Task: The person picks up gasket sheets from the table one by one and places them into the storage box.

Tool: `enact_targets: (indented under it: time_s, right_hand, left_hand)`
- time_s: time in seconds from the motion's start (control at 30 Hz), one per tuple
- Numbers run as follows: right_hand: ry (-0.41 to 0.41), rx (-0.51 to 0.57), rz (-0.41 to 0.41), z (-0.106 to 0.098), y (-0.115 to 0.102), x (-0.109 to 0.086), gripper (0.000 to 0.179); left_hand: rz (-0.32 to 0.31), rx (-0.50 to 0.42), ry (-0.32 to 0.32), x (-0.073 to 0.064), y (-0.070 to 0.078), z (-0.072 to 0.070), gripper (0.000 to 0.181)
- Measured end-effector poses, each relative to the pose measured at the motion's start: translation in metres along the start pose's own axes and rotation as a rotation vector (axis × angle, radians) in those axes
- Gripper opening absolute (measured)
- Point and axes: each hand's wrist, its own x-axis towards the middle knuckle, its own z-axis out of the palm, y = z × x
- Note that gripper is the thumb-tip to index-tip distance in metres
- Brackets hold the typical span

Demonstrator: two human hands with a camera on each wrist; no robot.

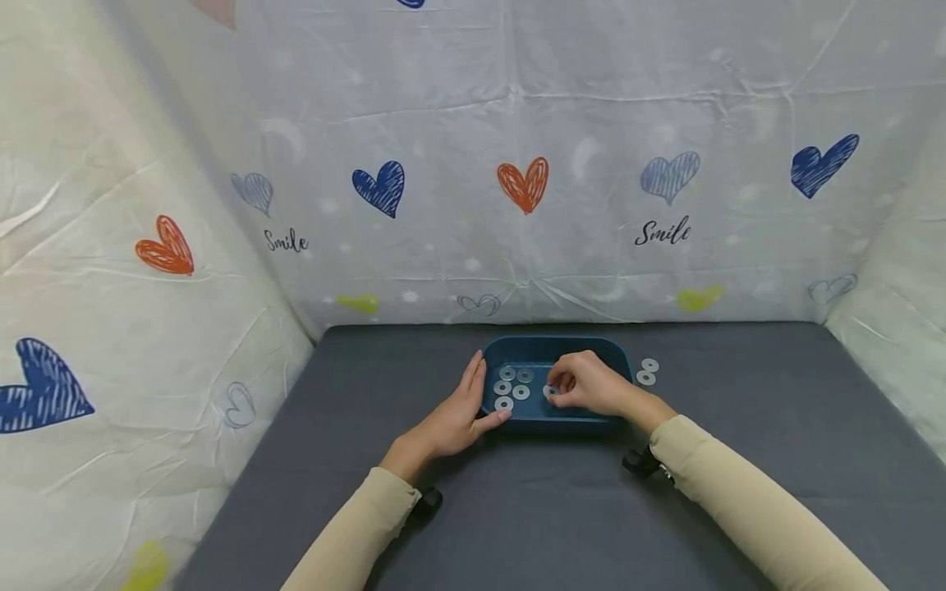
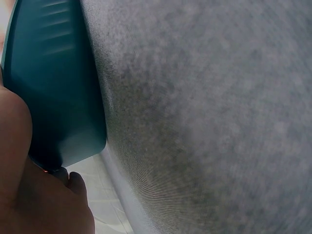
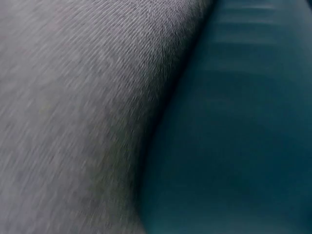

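Observation:
A blue-green tray (image 1: pixel 572 348) lies on the grey table, its long side toward me. My left hand (image 1: pixel 454 417) rests against the tray's left end, fingers straight along the wall and thumb over the front left corner. Inside, toward the left, several flat metal washers (image 1: pixel 521 392) lie on the tray's floor. Over the tray's middle, my right hand (image 1: pixel 591 383) pinches a single washer (image 1: pixel 550 391) between thumb and fingertips, low near the floor. In the left wrist view, part of the left hand (image 2: pixel 48 200) shows beside the tray wall (image 2: pixel 58 92). The right wrist view shows only tray wall (image 3: pixel 234 136) and cloth.
Two more washers (image 1: pixel 647 372) lie on the grey tabletop (image 1: pixel 739 394) just right of the tray. A white sheet (image 1: pixel 443 246) printed with hearts hangs behind the table and along its sides. Dark wrist straps (image 1: pixel 641 462) sit at both sleeves.

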Motion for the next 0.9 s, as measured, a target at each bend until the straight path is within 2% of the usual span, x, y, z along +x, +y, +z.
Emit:
enact_targets:
  time_s: [0.53, 0.7, 0.9]
  right_hand:
    - [-0.182, -0.049, -0.066, 0.018, -0.002, 0.024, 0.017]
    - [-0.197, -0.064, -0.098, 0.021, -0.004, 0.030, 0.017]
    - [-0.200, -0.036, -0.073, 0.024, -0.003, 0.033, 0.018]
  left_hand:
    - [0.005, 0.000, -0.006, 0.001, -0.001, 0.001, 0.097]
    - [0.002, 0.006, -0.013, 0.001, -0.001, 0.001, 0.098]
    - [0.013, 0.010, -0.002, 0.000, -0.001, 0.000, 0.097]
